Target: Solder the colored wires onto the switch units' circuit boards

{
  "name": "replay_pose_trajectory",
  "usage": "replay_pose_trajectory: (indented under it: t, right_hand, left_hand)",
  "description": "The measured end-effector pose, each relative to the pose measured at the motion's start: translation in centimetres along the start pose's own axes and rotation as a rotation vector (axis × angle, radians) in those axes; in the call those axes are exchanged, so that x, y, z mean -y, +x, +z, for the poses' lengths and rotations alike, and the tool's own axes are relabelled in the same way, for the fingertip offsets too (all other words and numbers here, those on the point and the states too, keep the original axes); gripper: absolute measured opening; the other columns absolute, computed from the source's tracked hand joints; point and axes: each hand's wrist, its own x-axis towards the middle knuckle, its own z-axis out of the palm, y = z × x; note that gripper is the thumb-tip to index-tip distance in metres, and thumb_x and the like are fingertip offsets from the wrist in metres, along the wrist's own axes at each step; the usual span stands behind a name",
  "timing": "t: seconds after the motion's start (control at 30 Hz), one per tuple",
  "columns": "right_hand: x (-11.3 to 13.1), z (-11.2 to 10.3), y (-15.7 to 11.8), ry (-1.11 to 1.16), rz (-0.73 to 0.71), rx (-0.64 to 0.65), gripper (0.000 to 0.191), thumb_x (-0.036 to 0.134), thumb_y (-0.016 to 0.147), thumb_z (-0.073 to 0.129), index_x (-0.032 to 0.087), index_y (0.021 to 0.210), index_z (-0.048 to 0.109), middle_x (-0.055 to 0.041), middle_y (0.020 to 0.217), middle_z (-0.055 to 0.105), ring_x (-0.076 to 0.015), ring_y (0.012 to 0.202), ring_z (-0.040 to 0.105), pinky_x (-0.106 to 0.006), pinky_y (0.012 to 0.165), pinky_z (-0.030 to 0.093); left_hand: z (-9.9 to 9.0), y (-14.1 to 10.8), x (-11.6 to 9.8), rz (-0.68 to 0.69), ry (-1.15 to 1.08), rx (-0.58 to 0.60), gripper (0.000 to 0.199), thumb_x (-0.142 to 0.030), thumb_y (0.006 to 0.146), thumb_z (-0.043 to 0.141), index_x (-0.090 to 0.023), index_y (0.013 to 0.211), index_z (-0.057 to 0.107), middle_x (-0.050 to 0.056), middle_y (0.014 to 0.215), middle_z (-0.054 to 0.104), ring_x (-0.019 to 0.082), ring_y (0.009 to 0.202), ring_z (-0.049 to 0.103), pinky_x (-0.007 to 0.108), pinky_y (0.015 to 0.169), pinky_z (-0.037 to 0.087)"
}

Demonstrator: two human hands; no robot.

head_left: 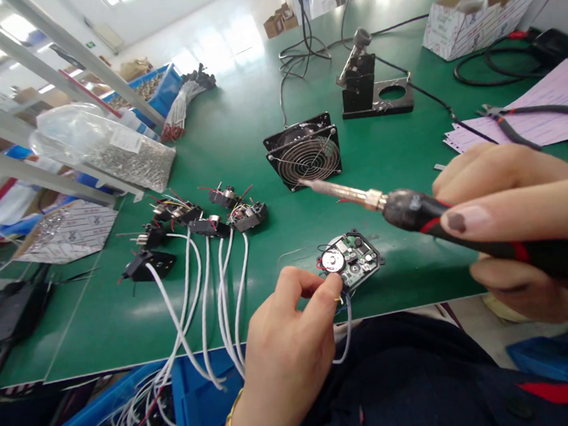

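My right hand (510, 218) is closed around the handle of a soldering iron (409, 211), whose tip points left, in front of a black fan (306, 154). Near the front edge of the green table lies a small black device (361, 256) with an exposed circuit board and a round silver part. The thumb and fingers of my left hand (294, 319) pinch at its lower left side, by thin wires; the exact spot gripped is hidden. A white cable (350, 334) runs down from the device over the table edge.
Several black assemblies (208, 227) with white cables stand left on the table (227, 145). Behind are a soldering stand (377, 90), a plastic bag of small parts (128, 154) and a carton (476, 17). Pliers (511, 121) rest on papers at right. A blue bin (197, 409) sits below the edge.
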Motion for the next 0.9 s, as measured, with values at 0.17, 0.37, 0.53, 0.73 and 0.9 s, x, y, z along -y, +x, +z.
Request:
replay_pose_trajectory:
  t: [0.17, 0.37, 0.53, 0.73, 0.9]
  right_hand:
    - [-2.9, 2.4, 0.9, 0.107, -0.125, -0.291, 0.015, 0.021, 0.108, 0.073, 0.019, 0.123, 0.077, -0.0061, 0.097, 0.079, -0.0193, 0.088, 0.076, -0.037, 0.078, 0.064]
    - [-5.5, 2.9, 1.5, 0.082, 0.060, -0.497, 0.012, 0.044, 0.111, 0.073, 0.037, 0.121, 0.073, -0.0023, 0.100, 0.081, -0.0261, 0.082, 0.080, -0.044, 0.071, 0.063]
    - [-7.3, 2.7, 2.5, 0.049, 0.068, -0.581, 0.009, 0.048, 0.113, 0.066, 0.040, 0.116, 0.064, 0.0008, 0.089, 0.077, -0.0257, 0.068, 0.072, -0.042, 0.064, 0.056]
    - [-8.8, 3.1, 2.0, 0.028, -0.043, -0.557, 0.018, 0.052, 0.115, 0.064, 0.037, 0.125, 0.061, 0.0034, 0.087, 0.077, -0.0210, 0.064, 0.067, -0.039, 0.066, 0.053]
    - [-8.5, 3.3, 1.3, 0.013, 0.036, -0.489, 0.018, 0.052, 0.115, 0.060, 0.038, 0.127, 0.060, 0.0003, 0.091, 0.076, -0.0255, 0.070, 0.073, -0.044, 0.072, 0.057]
  left_hand:
    - [0.4, -0.2, -0.1, -0.031, -0.074, -0.032, 0.035, 0.000, 0.100, 0.055, -0.024, 0.120, 0.072, 0.003, 0.099, 0.068, 0.015, 0.074, 0.066, 0.024, 0.061, 0.052]
    - [0.1, 2.0, 4.3, -0.218, -0.453, -0.073, 0.010, -0.013, 0.105, 0.066, -0.022, 0.108, 0.069, 0.001, 0.093, 0.070, 0.015, 0.080, 0.067, 0.026, 0.073, 0.058]
    - [3.2, 8.2, 8.4, -0.072, -0.438, 0.272, 0.010, -0.016, 0.106, 0.062, -0.020, 0.103, 0.071, 0.003, 0.097, 0.071, 0.018, 0.089, 0.070, 0.033, 0.083, 0.059]
    - [8.3, 14.3, 7.6, 0.127, -0.366, 0.526, 0.013, -0.014, 0.101, 0.073, -0.023, 0.108, 0.077, 0.004, 0.108, 0.073, 0.022, 0.102, 0.072, 0.036, 0.095, 0.059]
    - [9.8, 15.8, 7.3, 0.165, -0.270, 0.581, 0.006, -0.015, 0.103, 0.071, -0.020, 0.101, 0.073, 0.006, 0.107, 0.068, 0.024, 0.098, 0.068, 0.037, 0.092, 0.057]
